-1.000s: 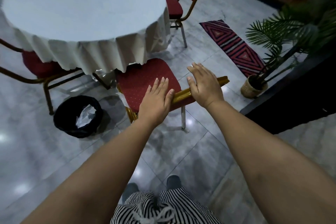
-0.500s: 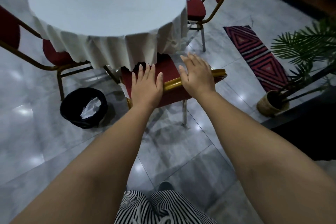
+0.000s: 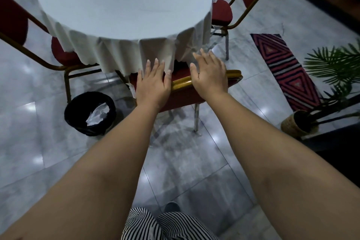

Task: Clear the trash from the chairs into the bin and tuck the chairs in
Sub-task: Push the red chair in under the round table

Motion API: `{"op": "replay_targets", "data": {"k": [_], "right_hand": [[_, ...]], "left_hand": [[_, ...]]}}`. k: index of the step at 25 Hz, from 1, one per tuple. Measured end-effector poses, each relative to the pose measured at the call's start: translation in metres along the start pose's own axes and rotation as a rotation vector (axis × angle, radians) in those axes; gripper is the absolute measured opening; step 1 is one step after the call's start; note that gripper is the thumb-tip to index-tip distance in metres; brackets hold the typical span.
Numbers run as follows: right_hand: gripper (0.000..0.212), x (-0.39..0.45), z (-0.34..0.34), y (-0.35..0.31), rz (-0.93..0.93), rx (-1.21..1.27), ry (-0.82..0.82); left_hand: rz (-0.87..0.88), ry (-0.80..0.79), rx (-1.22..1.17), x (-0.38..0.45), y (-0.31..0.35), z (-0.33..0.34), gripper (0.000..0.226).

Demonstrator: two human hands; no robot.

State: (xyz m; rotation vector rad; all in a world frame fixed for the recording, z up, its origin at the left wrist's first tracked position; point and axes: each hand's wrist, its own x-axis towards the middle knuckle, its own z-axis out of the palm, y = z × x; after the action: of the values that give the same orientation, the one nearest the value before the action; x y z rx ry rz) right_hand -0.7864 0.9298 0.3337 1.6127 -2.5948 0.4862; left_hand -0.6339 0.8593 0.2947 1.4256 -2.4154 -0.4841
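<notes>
Here your striped trousers [image 3: 165, 226] show at the bottom edge, and both forearms reach ahead. Your left hand [image 3: 153, 84] and right hand [image 3: 209, 76] lie flat, fingers straight and slightly apart, on the gold top rail of the red chair [image 3: 183, 95], gripping nothing. Its seat sits mostly under the white tablecloth [image 3: 124, 6]. To the left, the black bin [image 3: 78, 107] holds crumpled white trash [image 3: 98, 113].

Glossy grey marble-tile floor [image 3: 48, 154] with pale spots of reflected light. A round surface [image 3: 124, 4] under a white cloth. A red patterned rug [image 3: 282, 64] and potted palm [image 3: 300, 122] stand beside a dark wall
</notes>
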Motion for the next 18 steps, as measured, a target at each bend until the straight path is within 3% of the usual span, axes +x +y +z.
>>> {"op": "replay_targets", "data": {"k": [18], "right_hand": [[0.052,0.038,0.014,-0.010,0.061,-0.003,0.023]], "left_hand": [[0.012,0.003,0.014,0.038,-0.011,-0.001,0.060]]}}
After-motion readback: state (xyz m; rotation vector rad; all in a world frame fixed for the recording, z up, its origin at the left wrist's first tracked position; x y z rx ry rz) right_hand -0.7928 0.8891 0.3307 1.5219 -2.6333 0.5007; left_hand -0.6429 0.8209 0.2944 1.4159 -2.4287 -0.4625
